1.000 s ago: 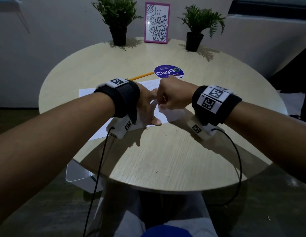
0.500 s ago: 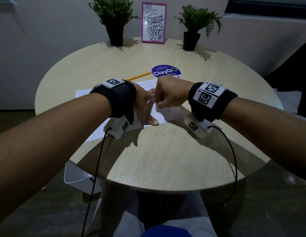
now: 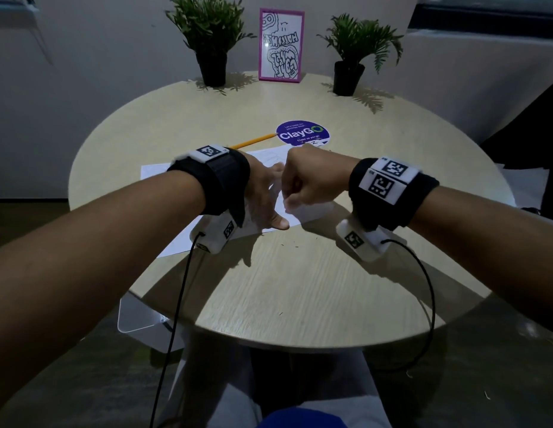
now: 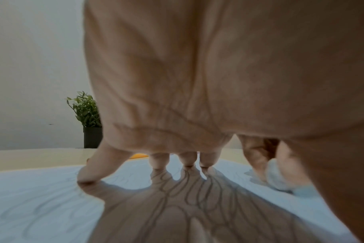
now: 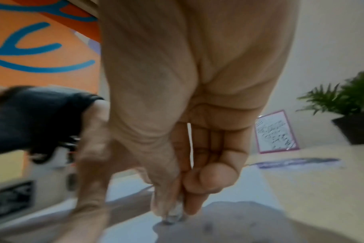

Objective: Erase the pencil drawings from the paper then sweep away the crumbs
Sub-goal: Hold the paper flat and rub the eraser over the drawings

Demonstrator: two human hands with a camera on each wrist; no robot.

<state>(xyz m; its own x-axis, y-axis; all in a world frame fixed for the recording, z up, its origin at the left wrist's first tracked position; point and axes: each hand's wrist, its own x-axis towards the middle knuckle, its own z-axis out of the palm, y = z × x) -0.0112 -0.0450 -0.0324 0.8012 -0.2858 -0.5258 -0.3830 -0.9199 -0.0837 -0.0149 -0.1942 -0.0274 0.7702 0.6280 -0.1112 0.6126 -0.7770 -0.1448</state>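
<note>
The paper point(image 3: 164, 174) lies in the middle of the frame on the round table point(image 3: 299, 288), and since a moment ago it has hardly moved. The left hand point(image 3: 262, 199) still presses it flat with spread fingers while the right hand point(image 3: 309, 183) still pinches the eraser point(image 5: 174, 213), so rubbing goes on, with pencil lines point(image 4: 187, 197) left and crumbs point(image 3: 295, 244) unswept

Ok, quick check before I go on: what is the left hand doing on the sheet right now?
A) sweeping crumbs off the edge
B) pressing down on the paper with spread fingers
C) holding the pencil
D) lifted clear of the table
B: the left hand has its fingertips planted, spread, on the paper, holding it flat, while the right hand pinches the eraser against the sheet; the pencil lies untouched beyond it.
</note>
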